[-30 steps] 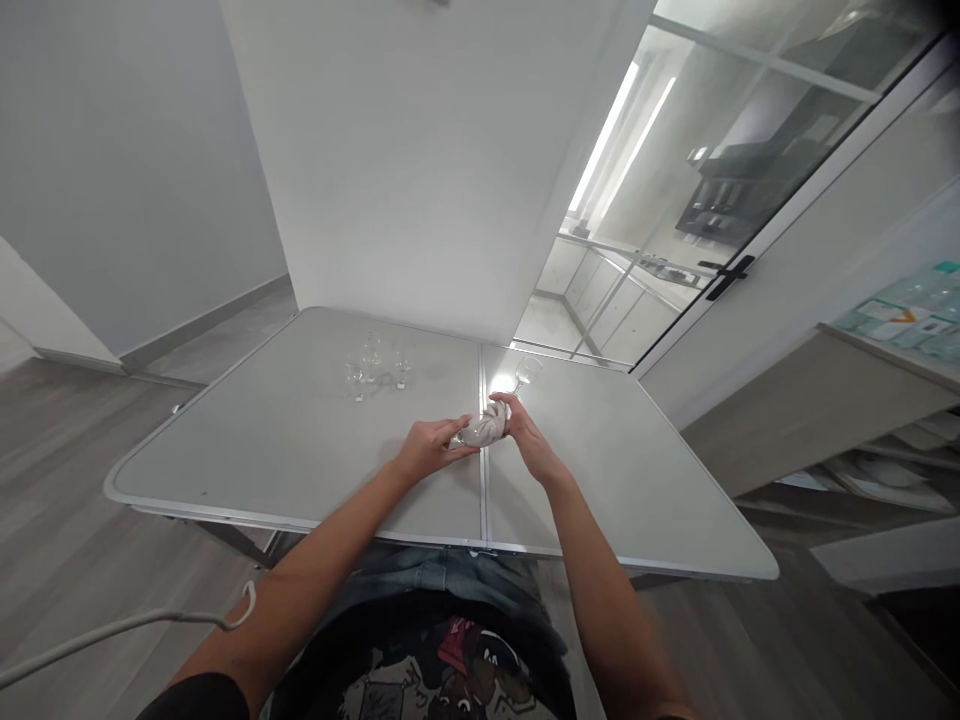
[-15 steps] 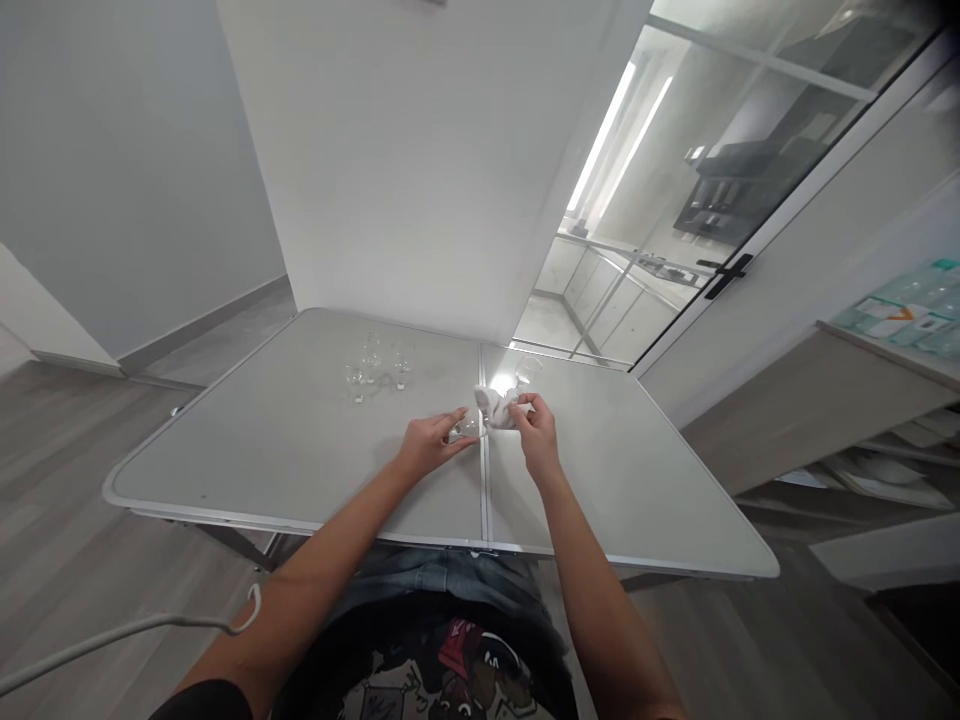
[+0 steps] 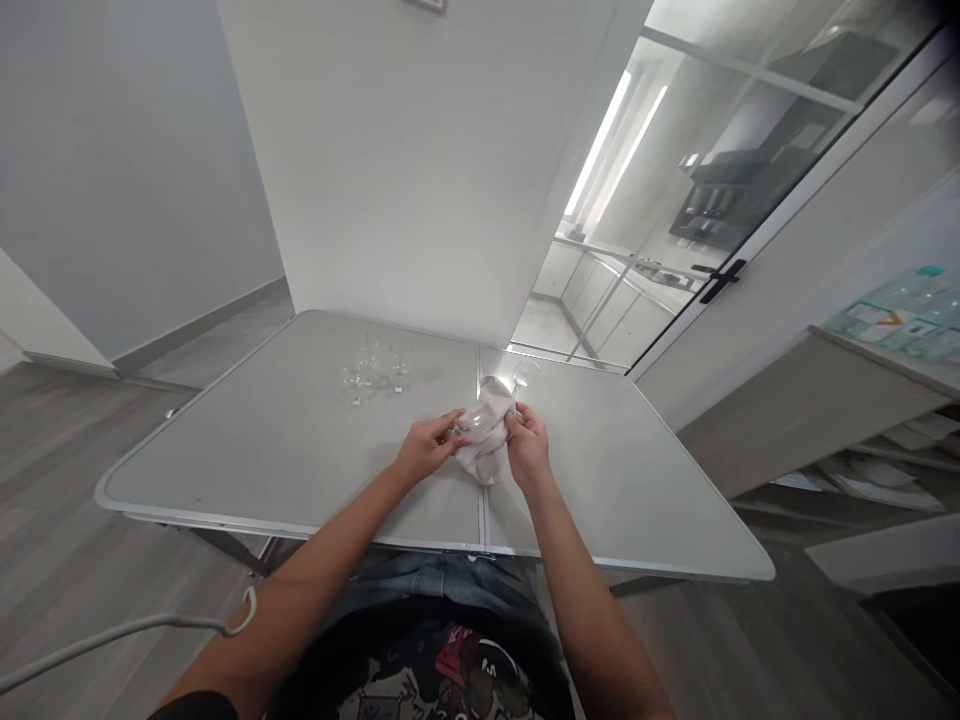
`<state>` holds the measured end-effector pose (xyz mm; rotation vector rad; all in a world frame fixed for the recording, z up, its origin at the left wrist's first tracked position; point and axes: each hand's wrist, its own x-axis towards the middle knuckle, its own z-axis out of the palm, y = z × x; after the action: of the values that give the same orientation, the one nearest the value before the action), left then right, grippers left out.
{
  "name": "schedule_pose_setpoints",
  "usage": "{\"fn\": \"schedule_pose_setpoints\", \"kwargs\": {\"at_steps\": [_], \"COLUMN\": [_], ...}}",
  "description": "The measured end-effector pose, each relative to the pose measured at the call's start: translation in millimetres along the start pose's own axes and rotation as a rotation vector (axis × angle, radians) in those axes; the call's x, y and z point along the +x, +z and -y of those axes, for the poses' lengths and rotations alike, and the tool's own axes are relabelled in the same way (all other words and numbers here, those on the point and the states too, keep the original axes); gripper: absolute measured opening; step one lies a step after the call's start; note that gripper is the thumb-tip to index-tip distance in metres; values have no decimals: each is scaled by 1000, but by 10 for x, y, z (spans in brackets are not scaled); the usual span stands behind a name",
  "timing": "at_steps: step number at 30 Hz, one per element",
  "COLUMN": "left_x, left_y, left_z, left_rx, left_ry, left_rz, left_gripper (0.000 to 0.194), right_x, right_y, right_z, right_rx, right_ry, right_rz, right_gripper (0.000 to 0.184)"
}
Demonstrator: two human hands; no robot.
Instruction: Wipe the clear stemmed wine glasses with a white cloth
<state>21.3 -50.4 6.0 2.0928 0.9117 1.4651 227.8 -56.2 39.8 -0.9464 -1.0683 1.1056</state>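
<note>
Over the table's centre seam, my left hand (image 3: 426, 448) is closed on a clear drinking glass (image 3: 474, 418) held sideways, its mouth toward the right. A pale cloth (image 3: 489, 463) is draped around the glass's right end and hangs down toward the tabletop. My right hand (image 3: 529, 446) is closed on this cloth, fingers pinching it at the glass's mouth. Just beyond my right hand is another clear glass (image 3: 526, 374), which seems to have a stem. Three small clear glasses (image 3: 369, 368) stand together on the left half of the table.
The grey folding table (image 3: 285, 450) has a metal rim and stands against a white wall (image 3: 405, 180). To the right are a glass-paned door (image 3: 637, 200) and a shelf (image 3: 847, 370) with bottles on top. A white cable (image 3: 150, 622) hangs at lower left.
The cloth, bunched in my right hand before, is now spread and wrapped about the glass's right end. My hands have stayed in nearly the same place.
</note>
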Motion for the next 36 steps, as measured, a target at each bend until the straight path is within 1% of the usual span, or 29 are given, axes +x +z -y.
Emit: {"fn": "schedule_pose_setpoints", "kwargs": {"at_steps": [1,3,5,8,10,12,13,14,17,19,20,22,23,25,27,29,31,33,34,35,36], "left_x": [1,4,8,14,20,33,45,60,114,137,140,132,123,105,94,88,82,71,64,58,52], "left_y": [-2,-3,-1,1,4,13,20,27,48,59,63,68,68,65,59,53,49,49,51,53,54], "left_z": [-7,-27,-55,-95,-110,-116,-116,-115,-106,-96,-90,-79,-75,-71,-66,-54,-33,-5,9,22,31], "left_rx": [-53,-122,-176,-280,-344,-430,-481,-530,-593,-584,-580,-567,-550,-493,-406,-306,-203,-76,2,89,180], "left_ry": [-13,-53,-121,-262,-333,-370,-379,-383,-371,-357,-360,-389,-407,-425,-403,-359,-307,-252,-223,-190,-150], "left_rz": [54,134,152,172,257,354,368,353,219,154,129,81,64,52,52,29,12,31,47,62,74], "left_gripper": [49,50,52,53,50,46,45,44,41,39,38,38,38,37,33,28,21,9,8,13,16], "right_x": [-8,-28,-43,-39,-11,33,59,83,115,75,35,-72,-131,-228,-276,-268,-220,-159,-129,-99,-69], "right_y": [37,95,122,101,60,31,31,47,193,347,426,565,616,671,667,621,562,513,497,488,485], "right_z": [-48,-97,-78,42,132,186,191,181,77,-20,-68,-155,-193,-251,-275,-255,-197,-115,-71,-27,17], "right_rx": [40,115,156,91,5,-50,-57,-54,-4,47,74,91,56,-102,-314,-530,-748,-939,-1008,-1061,-1102], "right_ry": [25,69,83,59,65,99,113,121,124,116,92,1,-56,-184,-330,-493,-625,-703,-726,-743,-751], "right_rz": [8,30,52,94,159,242,274,294,296,254,204,59,-12,-103,-120,-54,103,307,389,446,479], "right_gripper": [34,30,30,31,33,35,35,36,45,50,50,47,44,39,34,29,27,26,27,28,28]}}
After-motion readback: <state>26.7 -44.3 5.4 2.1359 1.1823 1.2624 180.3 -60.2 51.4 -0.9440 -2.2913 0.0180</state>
